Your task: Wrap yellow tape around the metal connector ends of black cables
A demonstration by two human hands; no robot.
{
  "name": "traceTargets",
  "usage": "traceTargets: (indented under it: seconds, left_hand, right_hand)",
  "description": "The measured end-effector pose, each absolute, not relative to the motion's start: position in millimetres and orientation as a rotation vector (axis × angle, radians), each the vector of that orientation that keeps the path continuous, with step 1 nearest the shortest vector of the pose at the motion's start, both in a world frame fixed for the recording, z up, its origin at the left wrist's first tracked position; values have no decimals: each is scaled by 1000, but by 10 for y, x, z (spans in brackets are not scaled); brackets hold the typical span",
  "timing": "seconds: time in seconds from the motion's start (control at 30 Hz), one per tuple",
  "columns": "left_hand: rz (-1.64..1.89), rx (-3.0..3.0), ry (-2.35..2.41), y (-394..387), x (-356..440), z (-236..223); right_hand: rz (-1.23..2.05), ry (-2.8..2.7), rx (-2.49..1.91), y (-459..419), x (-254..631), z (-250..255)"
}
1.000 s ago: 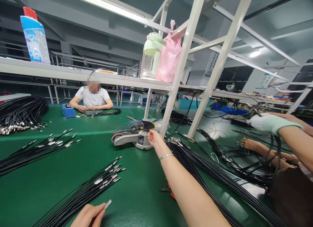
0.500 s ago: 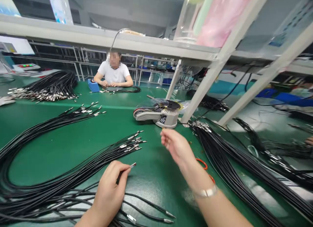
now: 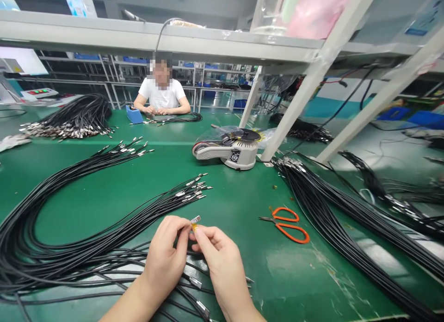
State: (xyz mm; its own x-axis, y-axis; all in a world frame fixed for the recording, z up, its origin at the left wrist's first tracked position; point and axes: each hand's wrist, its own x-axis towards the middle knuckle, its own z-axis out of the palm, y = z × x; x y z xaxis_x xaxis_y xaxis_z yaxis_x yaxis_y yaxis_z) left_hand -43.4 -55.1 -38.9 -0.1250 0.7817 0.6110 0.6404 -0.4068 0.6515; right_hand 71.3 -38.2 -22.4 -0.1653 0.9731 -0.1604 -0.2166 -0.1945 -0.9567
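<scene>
My left hand (image 3: 165, 257) pinches the end of a black cable, and its silver metal tip (image 3: 196, 219) sticks up between my fingers. My right hand (image 3: 218, 257) meets it from the right, with thumb and forefinger pinched on a small yellowish piece of tape (image 3: 194, 226) just below that tip. Both hands hover low over the green table (image 3: 239, 206), above a few loose black cables (image 3: 194, 282). A fan of black cables with silver ends (image 3: 187, 195) lies just beyond my hands.
A grey tape dispenser (image 3: 229, 150) stands mid-table, and orange-handled scissors (image 3: 286, 224) lie to my right. Thick black cable bundles (image 3: 333, 211) run down the right side; more loop at left (image 3: 45, 192). A person in a white shirt (image 3: 161, 95) sits across. White frame posts (image 3: 298, 100) rise behind the dispenser.
My right hand has come back from the tape dispenser and joined my left hand at the cable tip. The view has tipped down toward the table.
</scene>
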Motion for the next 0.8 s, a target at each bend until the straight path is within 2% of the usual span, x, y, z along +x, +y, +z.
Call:
traceTargets:
  seconds: [0.8]
  left_hand:
    - [1573,2124,1596,-554,-468,-396]
  right_hand:
    - [1562,-1026,-1084,-366,704,-215]
